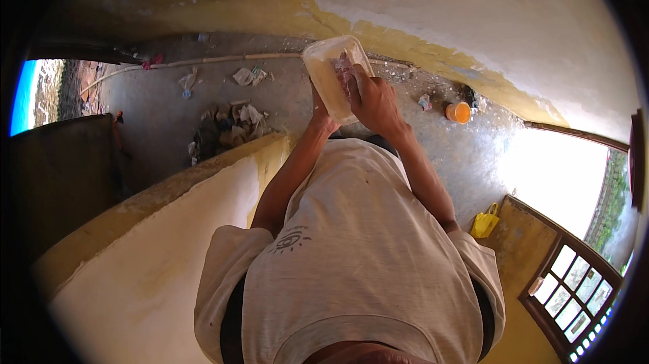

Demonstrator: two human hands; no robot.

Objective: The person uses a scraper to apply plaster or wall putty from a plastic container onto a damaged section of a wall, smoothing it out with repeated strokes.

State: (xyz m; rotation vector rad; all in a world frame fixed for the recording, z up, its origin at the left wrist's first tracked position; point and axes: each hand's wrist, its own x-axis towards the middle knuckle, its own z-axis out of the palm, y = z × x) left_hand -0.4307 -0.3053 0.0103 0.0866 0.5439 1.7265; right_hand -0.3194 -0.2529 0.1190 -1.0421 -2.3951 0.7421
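In front of my chest a whitish, see-through plastic tub (323, 77) is held up, tilted so that its inside shows. My left hand (322, 115) grips its left side and near end, with most of the fingers hidden behind it. Over the tub's right side reaches my right hand (378, 106), its fingers closed on a dark red, whitish-smeared piece (341, 75) inside. That piece could be a cloth or a sponge; its kind is unclear. A pale coating covers part of the tub's floor.
A low wall (223, 188) stands close on my left. Beyond it lies a heap of rags and scraps (233, 127). A long pole (223, 59) runs along the far wall. Right of me are an orange bucket (458, 112) and a yellow bag (485, 222).
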